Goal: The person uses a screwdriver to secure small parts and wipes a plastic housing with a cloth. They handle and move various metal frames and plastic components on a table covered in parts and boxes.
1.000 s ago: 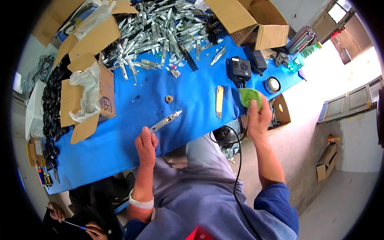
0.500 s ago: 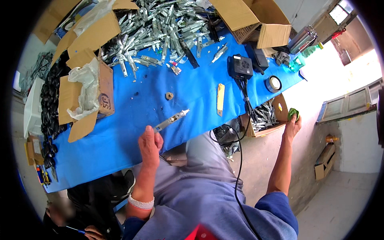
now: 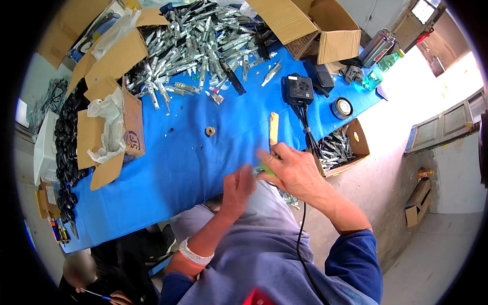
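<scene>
My left hand [image 3: 238, 192] is closed above my lap at the table's front edge. The slim grey metal part it held a moment earlier is mostly hidden between the hands now. My right hand [image 3: 295, 170], blurred by motion, has its fingers round a bright green cloth [image 3: 270, 171], close beside the left hand. Just beyond the right hand, a flat yellowish strip [image 3: 274, 127] lies on the blue tablecloth [image 3: 178, 168]. Farther back is a large heap of similar metal parts [image 3: 203, 46].
An open carton [image 3: 134, 122] lined with plastic and black parts [image 3: 66, 132] stand left. Right are a black power box [image 3: 298, 90], a round tin [image 3: 342, 108], bottles [image 3: 378, 73] and a low box of parts [image 3: 358, 145]. A black cable hangs near my right arm. Another person sits lower left.
My right hand has swung in from the far right with the green cloth to meet the left hand. My left hand has shifted right, and the metal part has gone mostly out of sight.
</scene>
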### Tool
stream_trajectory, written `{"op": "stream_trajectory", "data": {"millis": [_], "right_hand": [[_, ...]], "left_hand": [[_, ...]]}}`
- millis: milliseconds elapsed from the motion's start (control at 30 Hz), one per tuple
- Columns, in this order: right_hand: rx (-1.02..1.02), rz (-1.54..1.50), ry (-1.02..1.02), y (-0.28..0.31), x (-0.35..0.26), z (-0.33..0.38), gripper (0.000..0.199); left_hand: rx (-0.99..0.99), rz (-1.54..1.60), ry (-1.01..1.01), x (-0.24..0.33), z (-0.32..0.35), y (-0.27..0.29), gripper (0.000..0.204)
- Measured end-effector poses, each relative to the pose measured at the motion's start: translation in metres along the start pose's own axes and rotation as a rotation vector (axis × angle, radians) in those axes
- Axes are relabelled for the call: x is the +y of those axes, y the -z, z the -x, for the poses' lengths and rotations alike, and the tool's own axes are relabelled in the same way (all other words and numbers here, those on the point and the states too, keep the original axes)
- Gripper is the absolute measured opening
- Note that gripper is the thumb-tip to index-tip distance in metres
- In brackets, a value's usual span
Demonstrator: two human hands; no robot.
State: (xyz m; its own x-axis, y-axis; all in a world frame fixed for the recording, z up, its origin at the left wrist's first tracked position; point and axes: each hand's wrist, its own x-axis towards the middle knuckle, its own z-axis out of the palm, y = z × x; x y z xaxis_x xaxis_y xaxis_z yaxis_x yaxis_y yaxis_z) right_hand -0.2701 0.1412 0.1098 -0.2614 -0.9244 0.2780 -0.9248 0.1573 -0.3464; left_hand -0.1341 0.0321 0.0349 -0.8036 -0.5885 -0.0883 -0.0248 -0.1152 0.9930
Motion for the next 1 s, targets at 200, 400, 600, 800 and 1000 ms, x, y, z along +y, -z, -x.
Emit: {"op": "stream_trajectory", "data": {"millis": [200, 400, 600, 800, 1000], "right_hand": [[-0.074, -0.009, 0.095, -0.018, 0.017, 0.021, 0.030], [0.280, 0.049, -0.285, 0.021, 0.042, 0.073, 0.026], [0.595, 0.216, -0.648, 0.022, 0.141, 0.154, 0.028], [0.594, 0.336, -0.822, -0.030, 0.248, 0.214, 0.036], [0.775, -0.097, -0.828, -0.038, 0.236, 0.151, 0.026]], "left_hand": [[-0.137, -0.031, 0.000, 0.019, 0.005, -0.012, 0.052], [-0.231, -0.037, -0.042, 0.016, 0.004, 0.017, 0.049], [0.145, 0.140, 0.121, 0.008, -0.001, 0.087, 0.046], [0.198, 0.292, 0.068, -0.002, 0.012, 0.101, 0.042], [0.229, 0.221, 0.145, 0.001, 0.027, 0.090, 0.041]]}}
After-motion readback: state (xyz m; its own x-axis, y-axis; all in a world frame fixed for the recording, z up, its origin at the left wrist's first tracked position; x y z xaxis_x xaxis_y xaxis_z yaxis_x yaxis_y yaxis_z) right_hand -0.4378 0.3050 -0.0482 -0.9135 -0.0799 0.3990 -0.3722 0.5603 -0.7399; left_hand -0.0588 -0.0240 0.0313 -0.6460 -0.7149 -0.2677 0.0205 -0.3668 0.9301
